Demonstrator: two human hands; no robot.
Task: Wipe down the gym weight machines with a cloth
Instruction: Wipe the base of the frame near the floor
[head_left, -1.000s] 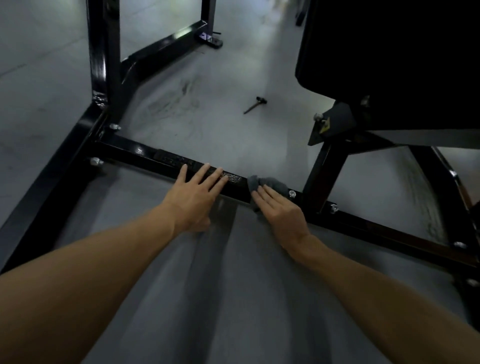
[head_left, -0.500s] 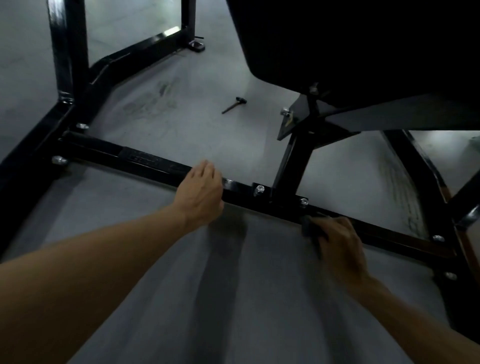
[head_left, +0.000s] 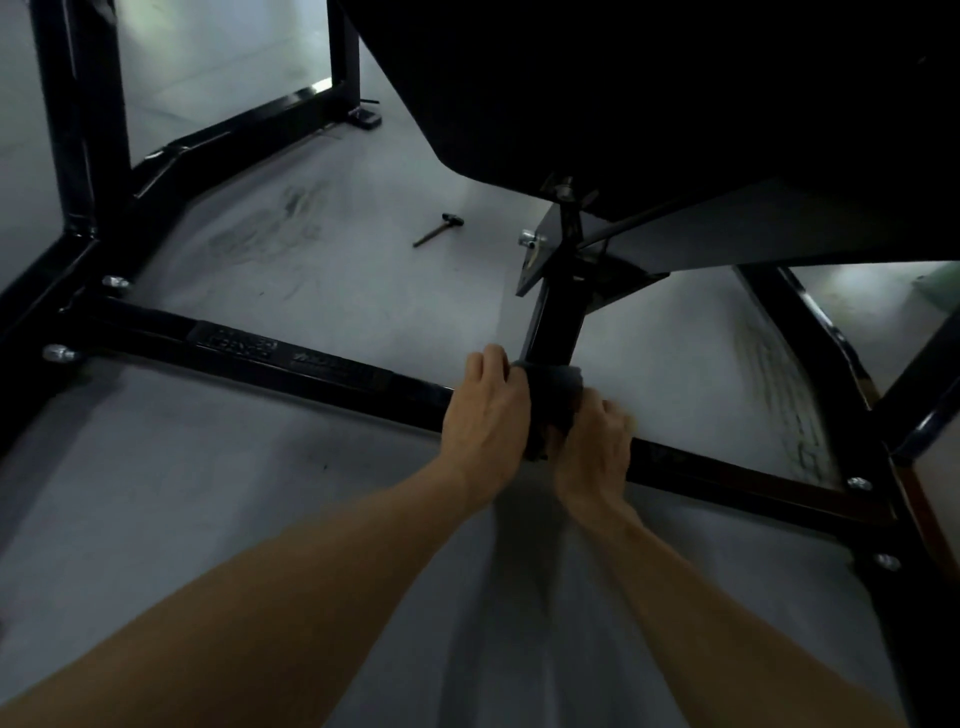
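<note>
My left hand (head_left: 485, 415) has left its resting place farther along the floor bar (head_left: 311, 371) and joined my right hand (head_left: 592, 447) at the foot of the upright post (head_left: 553, 332), where post meets bar. The dark grey cloth (head_left: 558, 387) sits bunched between them against the post's base, both sets of fingers curled onto it, though how tightly the right grips I cannot tell. I judge the wiping has shifted from the bar's run to working round this joint.
</note>
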